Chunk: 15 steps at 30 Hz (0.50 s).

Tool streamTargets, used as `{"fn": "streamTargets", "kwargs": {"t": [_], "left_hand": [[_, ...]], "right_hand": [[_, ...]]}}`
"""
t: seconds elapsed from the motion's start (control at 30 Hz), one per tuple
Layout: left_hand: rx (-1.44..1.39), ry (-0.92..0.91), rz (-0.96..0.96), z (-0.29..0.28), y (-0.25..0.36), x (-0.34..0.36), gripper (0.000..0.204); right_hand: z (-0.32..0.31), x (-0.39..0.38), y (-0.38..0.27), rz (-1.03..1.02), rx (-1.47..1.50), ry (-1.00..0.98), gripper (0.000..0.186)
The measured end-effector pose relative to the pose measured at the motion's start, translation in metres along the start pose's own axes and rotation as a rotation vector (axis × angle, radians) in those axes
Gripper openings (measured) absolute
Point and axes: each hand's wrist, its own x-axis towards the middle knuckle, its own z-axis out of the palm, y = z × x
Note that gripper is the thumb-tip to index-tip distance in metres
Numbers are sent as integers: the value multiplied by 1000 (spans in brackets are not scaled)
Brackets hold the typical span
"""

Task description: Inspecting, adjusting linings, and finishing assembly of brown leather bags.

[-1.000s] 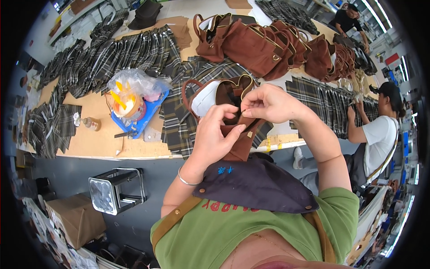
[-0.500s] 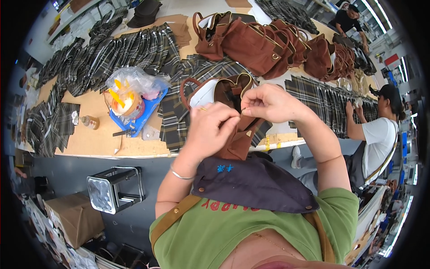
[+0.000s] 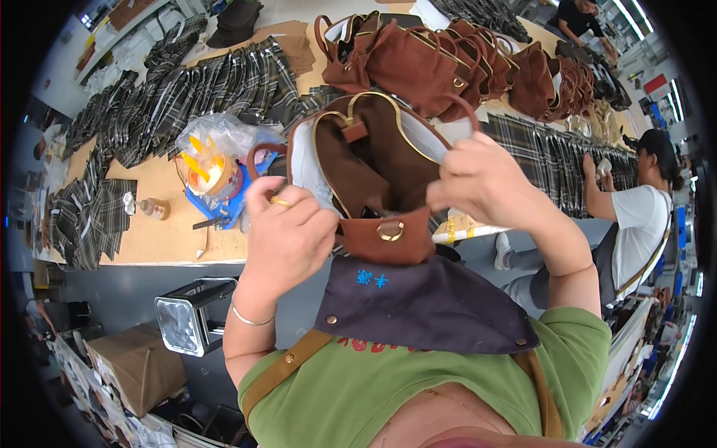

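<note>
Brown handbag [image 3: 385,243] gapes between the fingers of both hands.
In the head view, the left hand's [image 3: 290,235] fingers curl at the bag's left side, beside a handle [image 3: 263,155]; the right hand's [image 3: 485,179] fingers bend, blurred, at the opposite rim. I cannot tell what either pinches. Holding both sides probably spreads the gold-edged mouth so the inside shows. A metal ring [image 3: 390,233] hangs on the near end, between the fingers. Left of them on the bench [image 3: 160,240], a blue tray [image 3: 233,209] carries a tub [image 3: 222,181], perhaps shielding the surface from spills.
</note>
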Motion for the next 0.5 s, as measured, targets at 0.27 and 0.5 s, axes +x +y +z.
{"fn": "streamTargets", "kwargs": {"t": [0.27, 0.5], "left_hand": [[-438, -506, -312, 73, -13, 14, 30], [-29, -849, -88, 156, 31, 48, 54]], "right_hand": [[99, -34, 64, 7, -39, 41, 12], [111, -64, 70, 255, 15, 81, 13]]}}
